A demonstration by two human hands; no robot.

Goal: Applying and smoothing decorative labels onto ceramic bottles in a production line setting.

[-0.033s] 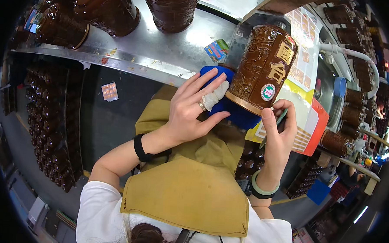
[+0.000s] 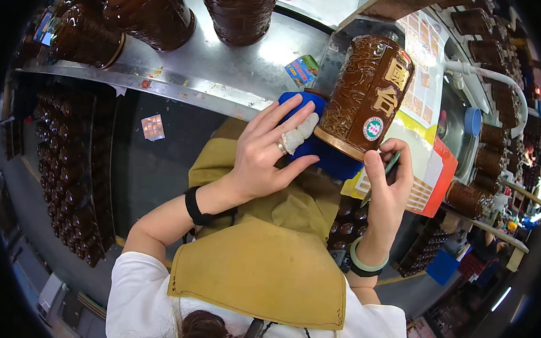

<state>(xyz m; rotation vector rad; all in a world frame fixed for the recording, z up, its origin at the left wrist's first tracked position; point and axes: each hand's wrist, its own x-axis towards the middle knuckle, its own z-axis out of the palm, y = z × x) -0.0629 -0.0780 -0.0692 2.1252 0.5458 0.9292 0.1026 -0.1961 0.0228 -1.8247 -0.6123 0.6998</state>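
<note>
Metal bench (image 2: 209, 60), brown jars (image 2: 151, 16) on it, colourful card (image 2: 302, 71)

A mustard-tan apron bib (image 2: 260, 277) with dark stitched edging spans the lower centre, over a white short-sleeved shirt (image 2: 135, 293). Left of centre, a black wristband (image 2: 194, 205); the left hand (image 2: 260, 159) wears a ring (image 2: 281, 148) and white finger coverings (image 2: 296, 139). Lower right, pale green (image 2: 357, 260) and black bands (image 2: 365, 272) encircle the other wrist (image 2: 371, 249).
</note>
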